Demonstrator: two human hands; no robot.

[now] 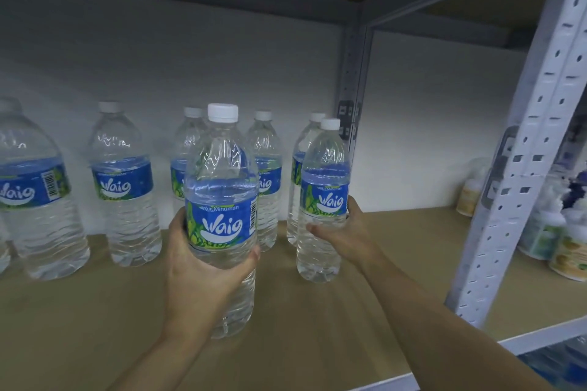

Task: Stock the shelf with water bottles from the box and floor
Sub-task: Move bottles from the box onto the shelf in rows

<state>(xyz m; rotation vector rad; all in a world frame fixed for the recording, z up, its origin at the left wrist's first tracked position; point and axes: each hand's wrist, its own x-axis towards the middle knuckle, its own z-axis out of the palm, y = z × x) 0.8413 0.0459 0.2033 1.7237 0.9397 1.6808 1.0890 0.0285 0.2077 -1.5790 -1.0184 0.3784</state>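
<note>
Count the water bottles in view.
7. One bottle in the left hand, one in the right hand; five on the shelf behind: far left, next along, three nearer the wall. Others may be cut off at left.

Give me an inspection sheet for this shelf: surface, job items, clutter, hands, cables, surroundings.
Surface: wooden shelf board, bare toward the front.
Job's things: near bottle upright, capped; right bottle upright on the board; stocked bottles standing behind and to the left.
Clutter: small labelled jars beyond the upright, blurred.
Hands: left hand grips the near bottle; right hand grips the right bottle.
Cables: nothing seen.
Surroundings: white back wall; grey perforated upright; another shelf overhead.
</note>
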